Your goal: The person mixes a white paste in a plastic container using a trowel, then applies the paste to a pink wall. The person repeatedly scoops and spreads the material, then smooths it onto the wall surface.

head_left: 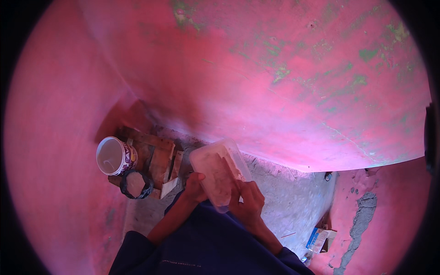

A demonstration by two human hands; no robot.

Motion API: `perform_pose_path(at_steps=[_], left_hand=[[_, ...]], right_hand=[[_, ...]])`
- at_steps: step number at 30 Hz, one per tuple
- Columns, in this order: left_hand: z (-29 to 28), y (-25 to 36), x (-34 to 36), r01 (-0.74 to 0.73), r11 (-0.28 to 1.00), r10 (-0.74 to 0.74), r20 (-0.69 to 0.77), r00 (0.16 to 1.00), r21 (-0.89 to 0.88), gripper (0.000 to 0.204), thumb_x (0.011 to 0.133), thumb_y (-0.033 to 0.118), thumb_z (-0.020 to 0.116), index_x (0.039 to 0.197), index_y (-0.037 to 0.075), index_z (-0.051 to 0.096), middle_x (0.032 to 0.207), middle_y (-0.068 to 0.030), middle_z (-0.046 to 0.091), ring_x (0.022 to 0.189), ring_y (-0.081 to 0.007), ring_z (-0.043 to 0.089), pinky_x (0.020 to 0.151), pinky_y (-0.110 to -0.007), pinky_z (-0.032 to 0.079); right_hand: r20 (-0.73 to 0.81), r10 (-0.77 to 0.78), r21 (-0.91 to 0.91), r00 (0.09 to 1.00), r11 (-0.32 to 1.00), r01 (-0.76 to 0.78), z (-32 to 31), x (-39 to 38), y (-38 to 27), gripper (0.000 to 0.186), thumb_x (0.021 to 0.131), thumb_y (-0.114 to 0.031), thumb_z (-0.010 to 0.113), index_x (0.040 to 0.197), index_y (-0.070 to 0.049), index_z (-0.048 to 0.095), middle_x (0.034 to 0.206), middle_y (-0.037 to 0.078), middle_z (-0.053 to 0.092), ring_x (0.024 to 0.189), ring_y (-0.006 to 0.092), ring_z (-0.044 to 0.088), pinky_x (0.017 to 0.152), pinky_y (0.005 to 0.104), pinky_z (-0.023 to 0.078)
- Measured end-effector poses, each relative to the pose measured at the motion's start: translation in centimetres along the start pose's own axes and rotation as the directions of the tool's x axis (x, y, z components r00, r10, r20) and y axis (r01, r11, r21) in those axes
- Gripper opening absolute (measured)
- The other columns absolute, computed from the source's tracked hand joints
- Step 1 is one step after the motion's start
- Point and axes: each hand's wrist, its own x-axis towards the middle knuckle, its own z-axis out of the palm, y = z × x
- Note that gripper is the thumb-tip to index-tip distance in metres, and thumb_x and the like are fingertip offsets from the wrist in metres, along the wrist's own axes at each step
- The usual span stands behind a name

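In front of my body I hold a clear rectangular plastic tub (212, 181), tilted, with a pale powdery or pasty stuff inside. My left hand (196, 188) is closed on its left side, thumb over the rim. My right hand (248, 200) is closed at the tub's lower right, its fingers curled round a thin, flat tool (230, 168) that reaches into the tub. The tool looks coated and blends with the contents, so its exact kind is unclear.
To the left, a wooden crate (161, 162) bears a white bucket (110, 156) and a black-lined round container (135, 184). Pink walls (275, 91) with flaking green patches stand ahead. A small open carton (321, 239) lies at lower right, near a grey mortar strip (360, 224).
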Motion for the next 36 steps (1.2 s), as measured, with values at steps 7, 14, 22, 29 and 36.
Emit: perform_pose_path(at_steps=[7,14,22,29,36], left_hand=[[-2.2,0.3,-0.7,0.063,0.997,-0.06,0.071,0.996,-0.045,0.07,0.077,0.03,0.066,0.133,-0.003,0.04,0.123,-0.02,0.056,0.108,-0.0319,0.059,0.093,-0.043,0.05],[-1.6,0.6,-0.5,0.062,0.998,-0.062,0.089,0.994,0.007,0.072,0.077,0.03,0.067,0.134,-0.004,0.038,0.124,-0.0206,0.055,0.11,-0.0327,0.059,0.094,-0.043,0.05],[1.3,0.4,0.9,0.025,0.998,-0.03,0.111,0.993,0.051,0.078,0.076,0.029,0.069,0.138,-0.001,0.033,0.13,-0.0184,0.05,0.119,-0.0313,0.052,0.101,-0.044,0.044],[0.7,0.2,0.8,0.052,0.995,-0.06,0.103,0.993,0.084,0.084,0.075,0.03,0.072,0.141,0.0,0.028,0.134,-0.0197,0.045,0.121,-0.0337,0.05,0.1,-0.047,0.045],[-0.7,-0.3,0.3,0.014,0.998,-0.019,0.065,0.998,0.063,0.083,0.077,0.03,0.071,0.141,-0.001,0.028,0.134,-0.0198,0.045,0.121,-0.0354,0.049,0.099,-0.05,0.046]], right_hand=[[-0.007,-0.024,0.042,1.0,0.999,0.025,0.2,0.1,-1.1,0.009,0.075,0.007,0.067,0.083,0.004,0.063,0.071,0.013,0.061,0.059,0.0282,0.059,0.052,0.0343,0.047],[-0.037,-0.009,0.076,0.999,0.997,0.012,0.0,0.9,-1.7,0.007,0.076,0.005,0.067,0.081,0.003,0.063,0.065,0.011,0.056,0.053,0.0253,0.055,0.048,0.0336,0.042],[-0.07,0.085,0.036,0.994,0.996,-0.082,-2.3,1.7,-0.3,0.012,0.075,0.007,0.064,0.085,0.003,0.064,0.069,0.013,0.06,0.057,0.0251,0.058,0.05,0.0329,0.046],[-0.093,-0.071,0.04,0.993,0.996,0.075,-1.7,2.7,1.0,0.009,0.075,0.007,0.065,0.083,0.003,0.064,0.068,0.012,0.06,0.054,0.0224,0.057,0.049,0.0309,0.044],[0.028,-0.063,0.001,0.998,0.998,0.063,-1.7,1.0,2.1,0.012,0.075,0.007,0.067,0.085,0.002,0.063,0.072,0.012,0.062,0.059,0.0257,0.059,0.052,0.0333,0.047]])
